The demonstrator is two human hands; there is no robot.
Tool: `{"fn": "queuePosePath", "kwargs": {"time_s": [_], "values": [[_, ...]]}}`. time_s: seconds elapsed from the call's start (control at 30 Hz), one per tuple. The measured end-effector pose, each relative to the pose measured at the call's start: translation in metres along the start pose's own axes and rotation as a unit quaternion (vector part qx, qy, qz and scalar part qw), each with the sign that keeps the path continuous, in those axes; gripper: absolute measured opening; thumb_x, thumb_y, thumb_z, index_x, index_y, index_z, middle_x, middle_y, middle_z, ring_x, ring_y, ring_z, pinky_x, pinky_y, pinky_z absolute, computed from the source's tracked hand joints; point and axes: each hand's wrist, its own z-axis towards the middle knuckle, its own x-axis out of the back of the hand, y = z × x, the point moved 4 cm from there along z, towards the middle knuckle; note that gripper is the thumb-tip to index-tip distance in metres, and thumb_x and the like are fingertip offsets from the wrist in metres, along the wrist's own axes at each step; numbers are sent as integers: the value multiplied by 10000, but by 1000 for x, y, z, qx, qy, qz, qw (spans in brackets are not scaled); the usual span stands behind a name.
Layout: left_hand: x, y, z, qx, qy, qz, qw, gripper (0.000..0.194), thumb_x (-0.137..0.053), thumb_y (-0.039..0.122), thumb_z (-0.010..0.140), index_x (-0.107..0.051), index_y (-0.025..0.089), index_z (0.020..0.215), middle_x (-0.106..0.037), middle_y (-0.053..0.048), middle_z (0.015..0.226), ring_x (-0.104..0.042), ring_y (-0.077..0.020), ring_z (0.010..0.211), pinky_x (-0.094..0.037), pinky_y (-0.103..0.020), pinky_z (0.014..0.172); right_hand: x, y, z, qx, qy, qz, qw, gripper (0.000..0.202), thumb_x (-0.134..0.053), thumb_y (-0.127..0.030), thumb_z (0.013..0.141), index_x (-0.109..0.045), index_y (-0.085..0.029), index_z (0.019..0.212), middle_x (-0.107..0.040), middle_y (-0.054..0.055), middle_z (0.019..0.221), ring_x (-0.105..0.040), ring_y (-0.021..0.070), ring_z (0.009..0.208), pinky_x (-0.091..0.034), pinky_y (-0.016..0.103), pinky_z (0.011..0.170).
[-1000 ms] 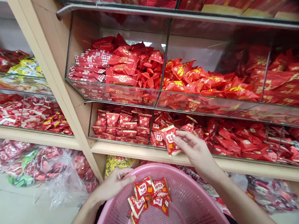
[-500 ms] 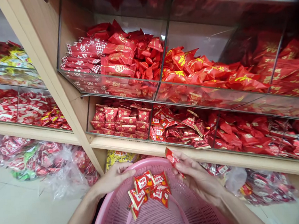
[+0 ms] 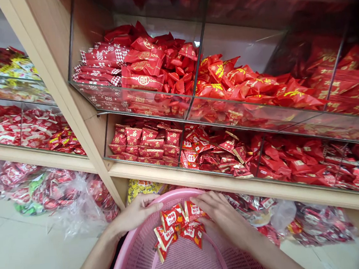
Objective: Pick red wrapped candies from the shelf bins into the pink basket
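A pink plastic basket [image 3: 121, 259] with mesh walls sits low in front of me. My left hand [image 3: 140, 213] grips its far left rim, thumb lying along the edge. Inside the basket lies a small pile of red-and-orange candy packets [image 3: 171, 217] with gold crimped ends and white lettering. Over the pile's right side, my right hand [image 3: 222, 216] reaches down with a similar candy packet [image 3: 193, 210] between thumb and fingers. This packet is at or just above the others; whether it touches them is unclear. The fingers hide its right end.
Ahead, a wooden shelf [image 3: 158, 174] carries clear bins of red candy packets [image 3: 150, 141]. A wooden upright [image 3: 52, 78] divides it from more bins on the left. Plastic bags of candy [image 3: 319, 222] lie beneath the shelf on both sides, with a yellow bag [image 3: 143, 190] behind the basket.
My right hand has moved left and down into the basket, bringing the candy packet from above the right rim to the pile. My left hand stays on the rim.
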Motion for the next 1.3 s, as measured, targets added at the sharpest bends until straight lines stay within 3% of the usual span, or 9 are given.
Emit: {"fn": "queuePosePath", "kwargs": {"time_s": [0.23, 0.4, 0.5, 0.6, 0.7, 0.77, 0.97, 1.13, 1.3], "values": [[0, -6, 2, -3, 0, 11, 1000, 319, -503, 365, 815, -646, 150, 1002, -669, -59, 988, -584, -217, 908, -419, -335, 836, -15, 5, -2, -15, -3, 9, 1000, 386, -511, -291, 841, -480, -299, 1225, -564, 38, 1176, -443, 259, 1125, -323, 478, 962], [-2, -4, 4, -19, 65, 91, 994, 447, -535, 355, 801, -497, 177, 1209, -514, -105, 1271, -464, -227, 1155, -309, -386, 1001, -22, 11, -11, -97, 60, 184, 976, 448, -478, -337, 847, -392, -295, 1285, -470, 63, 1247, -403, 224, 1181, -322, 401, 989], [-9, 14, 1, -61, 56, 214, 973, 346, -493, 328, 831, -510, 229, 1163, -486, -75, 1290, -429, -215, 1181, -309, -383, 1004, -16, 8, -11, -126, 89, 362, 919, 354, -482, -344, 843, -465, -280, 1190, -507, 59, 1187, -447, 210, 1133, -342, 390, 969], [-21, 29, -1, -83, 28, 337, 937, 318, -538, 330, 796, -557, 214, 1092, -385, -86, 1369, -351, -261, 1236, -296, -420, 1006, -16, 6, -11, -156, 72, 563, 809, 274, -483, -353, 839, -509, -255, 1093, -580, 55, 1055, -535, 204, 993, -408, 382, 884], [-32, 24, 2, -42, 11, 442, 896, 429, -628, 427, 696, -595, 189, 1052, -325, -122, 1406, -277, -344, 1270, -267, -505, 997, -23, 8, -15, -194, 64, 672, 712, 259, -528, -320, 795, -542, -245, 1043, -607, 35, 903, -572, 189, 829, -445, 350, 781], [-37, 15, 4, -24, 6, 485, 874, 497, -672, 448, 636, -602, 160, 1035, -300, -154, 1416, -252, -366, 1281, -258, -510, 1002, -29, 11, -19, -214, 63, 692, 687, 305, -596, -282, 737, -557, -248, 1037, -595, 17, 873, -565, 179, 808, -443, 332, 765], [-41, 4, 4, -89, 18, 520, 849, 402, -677, 269, 633, -575, 136, 998, -251, -176, 1431, -152, -329, 1323, -168, -483, 1060, -34, 10, -16, -225, 95, 629, 738, 193, -689, -276, 677, -553, -217, 800, -549, -20, 761, -539, 146, 737, -436, 295, 744], [-41, 34, -5, -165, 39, 500, 849, 202, -586, 223, 701, -541, 169, 890, -206, -108, 1458, -100, -308, 1334, -132, -506, 1073, -28, -3, 1, -160, 106, 499, 845, 207, -643, -327, 721, -533, -210, 852, -553, -7, 808, -535, 144, 721, -453, 286, 689], [-42, 48, -15, -159, 16, 441, 883, 210, -547, 204, 757, -524, 202, 966, -379, -86, 1362, -261, -282, 1279, -226, -470, 1049, -23, -19, 11, -120, 111, 435, 886, 108, -544, -292, 806, -477, -210, 786, -552, -19, 754, -533, 142, 706, -441, 280, 687]]}}
